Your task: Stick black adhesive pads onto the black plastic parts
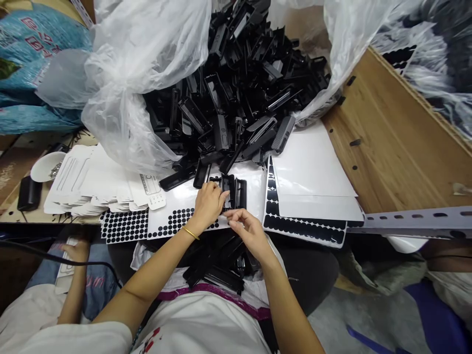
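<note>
Centrally, a heap of black plastic parts point(243, 83) spills from a clear bag point(147, 73). Just below the heap lies a white sheet of black dots point(173, 219). Over it, at the heap's near edge, the left hand point(208, 204) clasps a black part point(234, 191). Just below that, the right hand point(248, 230) pinches its fingertips close, on what I cannot tell.

Just behind the left hand point(208, 202) and right hand point(248, 227) lies a flat black plastic part point(234, 191). Further behind, a heap of black plastic housings point(239, 83). Left, stacked white paper cards point(92, 182). Right, plain white paper sheets point(313, 172).
</note>
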Demonstrator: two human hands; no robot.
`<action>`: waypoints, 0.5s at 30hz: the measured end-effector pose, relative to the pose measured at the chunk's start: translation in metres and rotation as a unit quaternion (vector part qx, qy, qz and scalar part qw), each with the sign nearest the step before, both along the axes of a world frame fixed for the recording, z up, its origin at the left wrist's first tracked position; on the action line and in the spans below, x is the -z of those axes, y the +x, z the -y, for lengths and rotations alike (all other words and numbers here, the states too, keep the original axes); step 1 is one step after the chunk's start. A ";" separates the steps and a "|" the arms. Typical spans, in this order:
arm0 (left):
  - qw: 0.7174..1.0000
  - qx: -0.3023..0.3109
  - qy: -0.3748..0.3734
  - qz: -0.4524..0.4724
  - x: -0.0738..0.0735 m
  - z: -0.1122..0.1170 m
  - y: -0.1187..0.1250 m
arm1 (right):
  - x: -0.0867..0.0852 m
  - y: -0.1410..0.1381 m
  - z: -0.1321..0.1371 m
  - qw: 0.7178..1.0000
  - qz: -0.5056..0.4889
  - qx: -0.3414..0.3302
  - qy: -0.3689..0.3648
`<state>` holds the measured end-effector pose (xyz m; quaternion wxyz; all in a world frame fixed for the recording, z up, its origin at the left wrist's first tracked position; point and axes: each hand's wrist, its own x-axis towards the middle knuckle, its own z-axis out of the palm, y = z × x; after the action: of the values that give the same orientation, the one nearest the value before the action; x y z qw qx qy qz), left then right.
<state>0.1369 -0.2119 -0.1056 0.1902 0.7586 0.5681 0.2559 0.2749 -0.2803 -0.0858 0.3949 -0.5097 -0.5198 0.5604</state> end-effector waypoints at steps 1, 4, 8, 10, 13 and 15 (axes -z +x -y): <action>1.000 -0.003 -0.001 -0.009 -0.001 0.000 0.001 | 0.003 0.002 -0.002 0.999 0.021 0.024 0.009; 1.000 -0.022 -0.012 -0.005 -0.002 0.000 -0.001 | 0.011 0.007 -0.007 0.991 0.082 0.090 0.050; 0.996 -0.038 -0.031 0.068 -0.005 -0.003 -0.013 | 0.011 0.010 -0.004 0.983 0.090 0.128 0.095; 0.993 -0.040 -0.036 0.106 -0.008 0.001 -0.017 | 0.007 0.008 0.001 0.982 0.076 0.140 0.099; 0.950 -0.047 -0.134 0.279 -0.013 0.017 -0.015 | 0.001 0.000 0.008 0.984 0.047 0.153 0.082; 0.858 -0.049 -0.265 0.437 -0.015 0.033 -0.009 | -0.003 -0.005 0.012 0.986 0.031 0.153 0.059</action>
<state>0.1279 -0.2445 -0.0901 0.6003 0.4604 0.5097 0.4099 0.2698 -0.2919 -0.0828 0.4886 -0.5762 -0.4798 0.4460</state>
